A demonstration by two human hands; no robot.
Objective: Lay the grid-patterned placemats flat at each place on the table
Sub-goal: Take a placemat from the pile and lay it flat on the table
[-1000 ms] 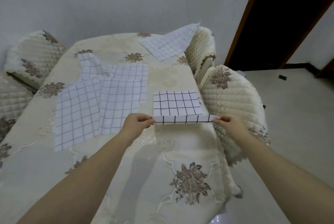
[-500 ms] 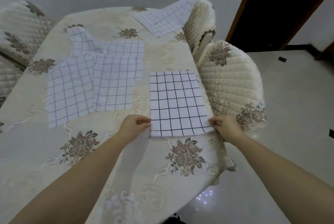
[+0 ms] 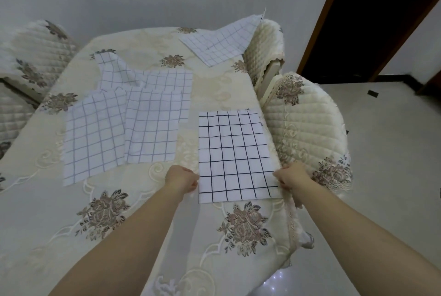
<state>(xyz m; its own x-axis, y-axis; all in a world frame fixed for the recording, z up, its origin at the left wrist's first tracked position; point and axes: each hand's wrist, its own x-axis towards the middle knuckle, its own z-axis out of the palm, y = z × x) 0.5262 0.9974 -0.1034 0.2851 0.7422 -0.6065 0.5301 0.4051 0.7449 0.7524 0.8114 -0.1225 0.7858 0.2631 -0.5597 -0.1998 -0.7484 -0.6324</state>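
A white placemat with a dark grid [image 3: 235, 154] lies flat near the table's right edge. My left hand [image 3: 181, 179] pinches its near left edge and my right hand [image 3: 291, 177] pinches its near right edge. To its left lie three overlapping placemats with a paler grid: one at the far left [image 3: 93, 138], one in the middle [image 3: 151, 126] and a rumpled one behind them [image 3: 148, 78]. Another placemat [image 3: 222, 42] lies at the far right corner, its end riding up onto a chair back.
The table [image 3: 133, 219] wears a cream tablecloth with brown flower prints. Quilted chair covers stand close on the right [image 3: 307, 128], far right [image 3: 265, 49] and left [image 3: 31, 57]. A dark doorway [image 3: 372, 21] opens at the back right over pale floor tiles.
The dark-grid placemat was folded a second ago; both hands drew its near edge toward me and it now lies unfolded and flat. The view has shifted a little.
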